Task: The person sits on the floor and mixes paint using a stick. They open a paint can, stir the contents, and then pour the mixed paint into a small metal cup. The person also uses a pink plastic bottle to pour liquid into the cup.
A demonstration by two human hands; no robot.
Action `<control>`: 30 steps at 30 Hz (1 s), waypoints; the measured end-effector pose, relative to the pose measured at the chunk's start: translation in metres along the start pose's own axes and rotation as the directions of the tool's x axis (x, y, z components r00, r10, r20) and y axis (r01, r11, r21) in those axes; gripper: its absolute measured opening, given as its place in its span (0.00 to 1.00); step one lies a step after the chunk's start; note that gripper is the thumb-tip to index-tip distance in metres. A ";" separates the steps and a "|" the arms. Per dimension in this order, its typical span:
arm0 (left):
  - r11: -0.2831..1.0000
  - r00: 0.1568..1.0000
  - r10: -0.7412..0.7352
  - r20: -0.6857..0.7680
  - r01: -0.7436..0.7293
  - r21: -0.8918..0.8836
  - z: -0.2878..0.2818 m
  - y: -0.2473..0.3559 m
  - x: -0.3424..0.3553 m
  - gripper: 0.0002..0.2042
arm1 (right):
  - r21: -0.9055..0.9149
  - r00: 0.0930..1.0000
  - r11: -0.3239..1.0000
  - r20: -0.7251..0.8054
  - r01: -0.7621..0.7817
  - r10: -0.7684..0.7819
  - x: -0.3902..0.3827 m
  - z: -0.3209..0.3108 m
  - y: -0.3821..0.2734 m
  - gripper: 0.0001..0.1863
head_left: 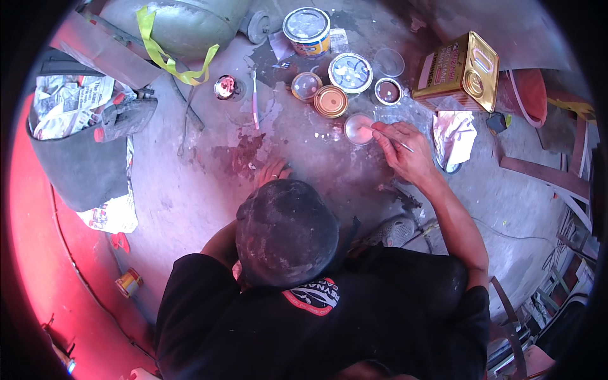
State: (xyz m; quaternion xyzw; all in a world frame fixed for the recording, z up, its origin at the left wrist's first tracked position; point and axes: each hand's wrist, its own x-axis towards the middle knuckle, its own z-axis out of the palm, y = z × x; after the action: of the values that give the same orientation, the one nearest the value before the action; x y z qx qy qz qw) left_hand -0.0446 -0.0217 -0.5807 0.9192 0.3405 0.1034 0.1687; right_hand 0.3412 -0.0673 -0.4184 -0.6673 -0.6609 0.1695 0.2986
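Floor (190, 190) lies open to your left, grey and paint-stained, with only a toothbrush (255, 101) and a small tin (225, 87) on it; ahead, tins (330, 101) and lids (350, 72) crowd together, and a gold can (457, 71) with a crumpled rag (455, 138) hems your right side; your right hand (405, 152) is closed on a thin stick (386, 137), its tip in the cup (358, 128); that cup sits on the floor just beside the orange-lidded tin, small, round, pale pink inside; your left hand (273, 171) rests fingers-down on the floor, mostly hidden behind a dark cap (286, 231), so I cannot tell its grip.
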 end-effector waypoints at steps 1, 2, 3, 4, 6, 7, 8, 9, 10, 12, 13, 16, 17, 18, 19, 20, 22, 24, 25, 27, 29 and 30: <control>1.000 1.000 0.006 0.000 -0.006 -0.001 -0.001 0.000 0.000 0.16 | -0.029 1.000 1.000 0.016 -0.005 0.006 0.000 -0.003 -0.004 0.09; 1.000 1.000 0.006 0.006 -0.006 -0.008 -0.001 -0.001 0.001 0.16 | -0.060 1.000 0.998 0.030 -0.009 0.011 0.001 -0.005 -0.005 0.09; 1.000 1.000 0.007 0.011 -0.007 -0.014 -0.001 -0.003 -0.001 0.16 | -0.050 1.000 0.999 0.026 0.010 -0.009 0.002 -0.004 -0.004 0.09; 1.000 1.000 0.009 0.016 -0.008 -0.021 -0.002 -0.004 -0.002 0.16 | -0.041 0.999 0.999 0.021 0.030 -0.029 0.003 -0.003 -0.003 0.09; 0.999 0.999 0.002 0.054 0.001 -0.047 -0.003 -0.004 -0.001 0.16 | -0.011 0.999 0.999 -0.004 0.040 -0.040 0.001 -0.001 0.001 0.09; 0.998 0.997 -0.001 0.074 0.005 -0.061 -0.004 -0.003 -0.001 0.17 | 0.012 0.999 0.999 -0.023 0.037 -0.037 0.000 0.000 0.002 0.09; 0.999 0.997 -0.003 0.074 0.007 -0.052 -0.003 -0.002 0.000 0.16 | 0.036 0.999 0.999 -0.043 0.034 -0.032 -0.001 0.000 0.003 0.09; 0.999 0.997 -0.004 0.075 0.008 -0.045 -0.002 0.000 0.002 0.16 | 0.001 1.000 1.000 -0.023 0.011 -0.011 -0.002 -0.002 0.003 0.09; 0.999 0.997 -0.029 0.068 0.031 -0.022 -0.006 0.003 -0.001 0.16 | -0.019 1.000 1.000 0.005 0.011 -0.010 0.001 -0.003 -0.001 0.09; 1.000 0.998 -0.014 0.057 0.015 -0.023 -0.004 0.000 -0.002 0.16 | -0.030 1.000 0.999 0.021 0.011 -0.010 0.001 -0.005 -0.002 0.09; 1.000 0.999 -0.006 0.051 0.007 -0.024 -0.003 -0.001 -0.003 0.16 | -0.010 0.999 1.000 0.016 0.027 -0.027 0.001 -0.004 -0.001 0.09; 0.999 0.998 -0.014 0.069 0.016 -0.031 -0.007 0.002 0.000 0.16 | 0.025 1.000 1.000 -0.014 0.018 -0.017 -0.001 -0.003 0.002 0.09; 1.000 0.998 -0.009 0.060 0.011 -0.027 -0.007 0.002 0.001 0.16 | 0.035 1.000 0.999 -0.026 0.007 -0.006 -0.001 -0.002 0.003 0.09; 1.000 0.999 -0.004 0.052 0.006 -0.024 -0.008 0.003 0.001 0.16 | 0.007 1.000 1.000 -0.018 0.018 -0.018 -0.001 -0.002 0.002 0.09; 1.000 0.999 0.001 0.043 0.000 -0.020 -0.008 0.003 0.002 0.16 | -0.021 1.000 0.999 -0.010 0.030 -0.030 -0.001 -0.004 0.002 0.09; 1.000 0.999 0.004 0.034 -0.004 -0.008 -0.007 0.003 0.002 0.15 | -0.050 0.999 0.998 -0.001 0.041 -0.041 0.000 -0.005 0.001 0.09; 1.000 1.000 0.013 0.015 -0.013 0.018 -0.005 0.002 0.001 0.15 | 0.002 1.000 1.000 -0.002 0.021 -0.021 0.000 -0.005 0.001 0.09; 1.000 1.000 0.011 0.020 -0.012 0.012 -0.006 0.003 0.003 0.15 | 0.001 1.000 1.000 -0.007 0.011 -0.011 0.000 -0.005 0.000 0.08; 1.000 1.000 0.011 0.022 -0.011 0.009 -0.007 0.003 0.003 0.15 | -0.026 1.000 1.000 -0.010 0.011 -0.011 -0.001 -0.004 0.000 0.08; 1.000 1.000 0.021 0.011 -0.021 0.009 -0.007 0.002 0.003 0.15 | -0.030 1.000 1.000 0.022 -0.002 0.003 -0.002 -0.005 0.000 0.09; 0.999 0.999 0.033 -0.005 -0.033 0.020 -0.007 0.003 0.003 0.15 | 0.012 0.995 0.999 0.092 -0.035 0.033 -0.003 -0.007 0.000 0.10; 0.999 0.999 0.039 -0.016 -0.039 0.030 -0.006 0.004 0.003 0.15 | 0.022 0.996 0.999 0.085 -0.037 0.035 -0.004 -0.006 0.000 0.10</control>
State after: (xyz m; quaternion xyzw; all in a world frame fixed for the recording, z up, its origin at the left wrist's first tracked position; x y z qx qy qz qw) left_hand -0.0423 -0.0209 -0.5732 0.9272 0.3253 0.1093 0.1502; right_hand 0.3453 -0.0720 -0.4143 -0.6678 -0.6588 0.2109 0.2750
